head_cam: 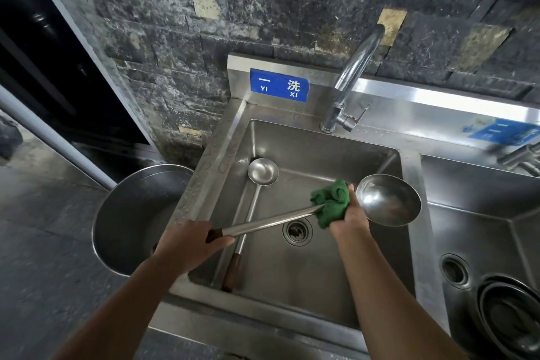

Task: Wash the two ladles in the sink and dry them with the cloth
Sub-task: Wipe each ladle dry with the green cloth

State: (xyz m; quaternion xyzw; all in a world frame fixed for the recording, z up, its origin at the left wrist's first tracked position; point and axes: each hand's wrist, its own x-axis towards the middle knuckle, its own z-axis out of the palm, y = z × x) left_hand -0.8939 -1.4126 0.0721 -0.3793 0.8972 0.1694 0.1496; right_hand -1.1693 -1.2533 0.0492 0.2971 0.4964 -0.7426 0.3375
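Observation:
A large steel ladle (388, 199) is held level over the left sink (318, 143). My left hand (190, 242) grips its dark wooden handle end. My right hand (349, 216) clutches a green cloth (331, 202) wrapped around the shaft just below the bowl. A smaller ladle (262, 171) lies in the sink along its left wall, bowl toward the back, wooden handle toward the front edge. The big ladle's shaft crosses above it.
A curved tap (355, 73) stands behind the sink with no water running. The drain (297, 231) is under the ladle shaft. A big steel pot (134, 213) sits left of the sink. The right sink (482, 184) holds stacked steel bowls (511, 318).

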